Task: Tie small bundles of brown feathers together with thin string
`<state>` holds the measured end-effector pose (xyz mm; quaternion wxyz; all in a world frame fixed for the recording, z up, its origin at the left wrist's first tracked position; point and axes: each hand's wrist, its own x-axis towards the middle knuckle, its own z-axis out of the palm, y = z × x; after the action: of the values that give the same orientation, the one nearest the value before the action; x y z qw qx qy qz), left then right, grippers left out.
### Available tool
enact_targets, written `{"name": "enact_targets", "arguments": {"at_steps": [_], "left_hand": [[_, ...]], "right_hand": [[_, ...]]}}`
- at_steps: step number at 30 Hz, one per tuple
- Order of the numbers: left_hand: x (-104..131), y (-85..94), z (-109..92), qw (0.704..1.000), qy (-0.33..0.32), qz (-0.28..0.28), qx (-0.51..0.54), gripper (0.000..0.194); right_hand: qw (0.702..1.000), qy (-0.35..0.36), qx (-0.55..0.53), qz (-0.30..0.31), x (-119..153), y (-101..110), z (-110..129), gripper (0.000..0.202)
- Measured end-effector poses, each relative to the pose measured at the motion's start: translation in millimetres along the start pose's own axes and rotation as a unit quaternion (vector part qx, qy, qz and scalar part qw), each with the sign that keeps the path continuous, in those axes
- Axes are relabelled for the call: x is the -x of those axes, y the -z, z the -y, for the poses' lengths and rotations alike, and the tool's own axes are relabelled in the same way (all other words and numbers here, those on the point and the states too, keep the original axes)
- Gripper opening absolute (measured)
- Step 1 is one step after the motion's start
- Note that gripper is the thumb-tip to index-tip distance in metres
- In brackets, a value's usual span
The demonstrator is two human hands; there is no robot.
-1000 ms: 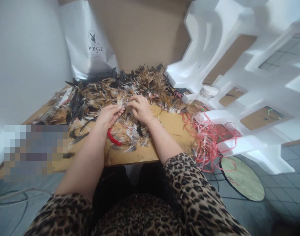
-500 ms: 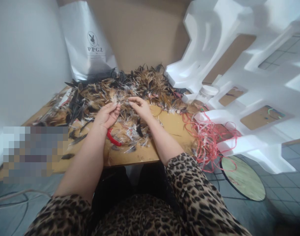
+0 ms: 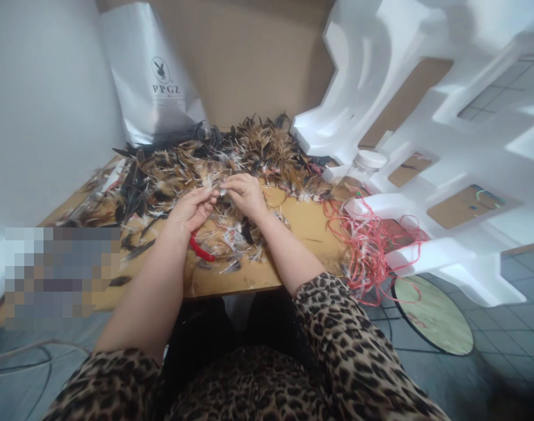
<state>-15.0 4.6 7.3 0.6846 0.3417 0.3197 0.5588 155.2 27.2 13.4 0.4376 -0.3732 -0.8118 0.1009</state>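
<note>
My left hand (image 3: 196, 207) is closed in a pinch, palm partly up, at the middle of the table. Close beside it, my right hand (image 3: 245, 194) pinches too, with its fingertips almost against the left ones. Something small and whitish shows between the fingertips, too small to name. Around and behind both hands spreads a pile of brown and black feathers (image 3: 267, 146). A curved red object (image 3: 201, 248) lies just below my left hand, and loose feathers with whitish quills (image 3: 234, 237) lie below the hands.
A silver-white bag (image 3: 148, 76) stands at the back left. White foam packing (image 3: 359, 76) fills the right side, with a clear jar (image 3: 367, 164) against it. Tangled red strings (image 3: 367, 251) hang over the right edge of the table (image 3: 306, 225). A round, pale green surface (image 3: 433, 316) is below.
My right hand has moved left and its fingertips have met or nearly met those of my left hand. The gap between them has narrowed.
</note>
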Motion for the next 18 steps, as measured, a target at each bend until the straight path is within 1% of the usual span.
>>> {"name": "enact_targets", "arguments": {"at_steps": [3, 7, 12, 18], "left_hand": [[-1.2, 0.0, 2.7, 0.999, 0.019, -0.014, -0.027, 0.006], [-0.2, -3.1, 6.3, 0.997, 0.050, -0.009, -0.064, 0.009], [-1.2, -5.3, 9.3, 0.996, 0.064, -0.013, -0.054, 0.010], [-1.0, -9.2, 10.3, 0.996, 0.072, -0.024, -0.042, 0.008]], "right_hand": [[0.995, 0.037, 0.097, 0.004, 0.6, 5.8, -1.4, 0.022], [0.984, 0.069, 0.166, -0.011, 2.1, 6.3, -3.6, 0.022], [0.972, 0.092, 0.213, -0.028, 3.5, 3.5, -3.2, 0.024], [0.965, 0.100, 0.243, -0.020, 4.8, 1.8, -0.8, 0.024]]}}
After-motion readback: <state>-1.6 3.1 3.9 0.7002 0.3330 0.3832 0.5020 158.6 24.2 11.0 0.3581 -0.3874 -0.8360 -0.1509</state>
